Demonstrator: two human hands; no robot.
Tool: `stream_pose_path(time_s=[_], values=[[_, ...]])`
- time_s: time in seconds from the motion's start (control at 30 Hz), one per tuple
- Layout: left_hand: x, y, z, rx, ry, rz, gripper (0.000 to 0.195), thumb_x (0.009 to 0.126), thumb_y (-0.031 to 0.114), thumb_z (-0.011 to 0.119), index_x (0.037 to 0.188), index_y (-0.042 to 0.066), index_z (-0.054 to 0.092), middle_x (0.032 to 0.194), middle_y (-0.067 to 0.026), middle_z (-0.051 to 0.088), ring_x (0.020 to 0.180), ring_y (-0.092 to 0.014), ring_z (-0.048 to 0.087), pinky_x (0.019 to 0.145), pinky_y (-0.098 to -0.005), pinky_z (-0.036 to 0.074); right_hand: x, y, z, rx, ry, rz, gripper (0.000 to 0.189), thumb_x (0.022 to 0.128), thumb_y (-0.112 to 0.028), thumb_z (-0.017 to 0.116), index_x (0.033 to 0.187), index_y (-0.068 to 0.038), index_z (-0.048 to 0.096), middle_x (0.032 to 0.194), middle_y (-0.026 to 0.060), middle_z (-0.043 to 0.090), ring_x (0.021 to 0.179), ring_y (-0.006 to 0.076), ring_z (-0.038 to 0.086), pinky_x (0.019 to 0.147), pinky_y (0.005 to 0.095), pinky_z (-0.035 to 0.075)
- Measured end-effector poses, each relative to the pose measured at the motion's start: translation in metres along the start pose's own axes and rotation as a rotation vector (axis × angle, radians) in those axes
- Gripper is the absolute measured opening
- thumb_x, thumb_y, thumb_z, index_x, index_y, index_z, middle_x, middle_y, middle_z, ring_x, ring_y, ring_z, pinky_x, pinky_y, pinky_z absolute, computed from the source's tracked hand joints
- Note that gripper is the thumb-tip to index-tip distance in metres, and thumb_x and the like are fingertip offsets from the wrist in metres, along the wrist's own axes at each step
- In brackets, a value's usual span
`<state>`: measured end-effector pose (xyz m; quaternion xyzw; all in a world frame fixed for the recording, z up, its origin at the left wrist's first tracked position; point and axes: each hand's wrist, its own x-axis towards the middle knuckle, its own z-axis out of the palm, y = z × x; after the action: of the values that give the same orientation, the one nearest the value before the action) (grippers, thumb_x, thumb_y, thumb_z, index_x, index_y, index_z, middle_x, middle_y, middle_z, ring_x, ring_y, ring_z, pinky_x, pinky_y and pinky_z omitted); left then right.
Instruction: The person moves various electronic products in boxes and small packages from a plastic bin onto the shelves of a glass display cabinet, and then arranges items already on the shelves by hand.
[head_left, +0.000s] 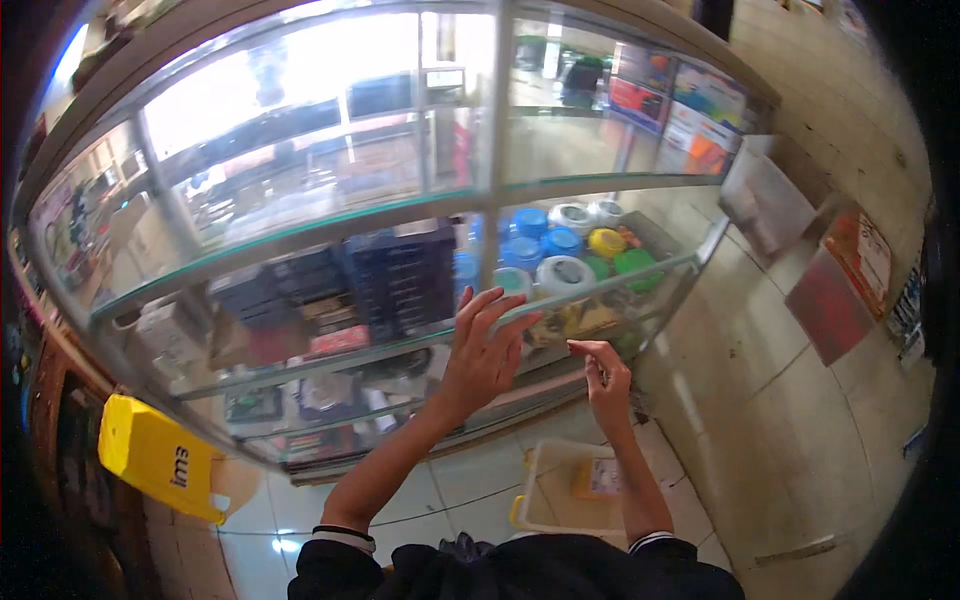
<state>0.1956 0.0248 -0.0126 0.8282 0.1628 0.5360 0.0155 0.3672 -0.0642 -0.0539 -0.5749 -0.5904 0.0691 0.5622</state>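
Observation:
My left hand (484, 349) is raised in front of a glass display cabinet (495, 199), fingers apart and nothing held. It overlaps the edge of the lower glass shelf; whether it touches the edge I cannot tell. To its right, my right hand (609, 379) hovers with bent fingers, the thumb a little apart from them, and no object shows in it. Beyond both hands, jars with blue lids (562, 241), white lids (566, 276), a yellow lid (607, 242) and a green lid (636, 268) crowd the shelf. Dark boxes (401, 281) stand left of them.
On the floor below my right arm sits a clear plastic bin (547, 487) with yellow handles. A yellow box-shaped object (157, 457) bearing writing is at the left. At the right are an open carton (772, 195) and a red-and-white package (859, 259). Printed boxes (701, 112) fill the upper shelf's right end.

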Motion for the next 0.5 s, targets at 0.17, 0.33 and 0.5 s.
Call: stream_pose_path(time_s=[0.17,0.33,0.5], values=[[0.040,0.026,0.090,0.126,-0.102,0.084,0.031,0.073,0.008,0.053,0.103,0.017,0.053,0.117,-0.0045,0.039,0.114,-0.026,0.030,0.099,-0.0516,0.011,0.024,0.073,-0.068,-0.037,0.236,-0.021,0.022,0.083,-0.005,0.040,0.098,-0.004,0.056,0.094,0.0085,0.056,0.089,0.0188,0.053,0.078,0.0287,0.041],[0.064,0.024,0.148,0.425,-0.186,0.013,0.051,0.070,0.019,0.058,0.118,0.028,0.042,0.131,-0.0020,0.027,0.123,-0.027,0.020,0.091,-0.0643,-0.001,0.072,0.157,-0.122,-0.111,0.452,0.033,0.030,0.085,-0.016,0.041,0.111,-0.003,0.046,0.108,0.0134,0.048,0.101,0.0247,0.046,0.088,0.0345,0.034],[0.062,0.011,0.176,0.803,-0.234,-0.011,0.071,0.067,0.038,0.063,0.127,0.039,0.024,0.138,-0.0012,0.011,0.126,-0.034,0.007,0.084,-0.0693,-0.008,0.135,0.209,-0.153,-0.326,0.656,0.043,0.049,0.084,-0.026,0.044,0.123,0.000,0.030,0.123,0.0176,0.033,0.115,0.0303,0.031,0.095,0.0397,0.027]])
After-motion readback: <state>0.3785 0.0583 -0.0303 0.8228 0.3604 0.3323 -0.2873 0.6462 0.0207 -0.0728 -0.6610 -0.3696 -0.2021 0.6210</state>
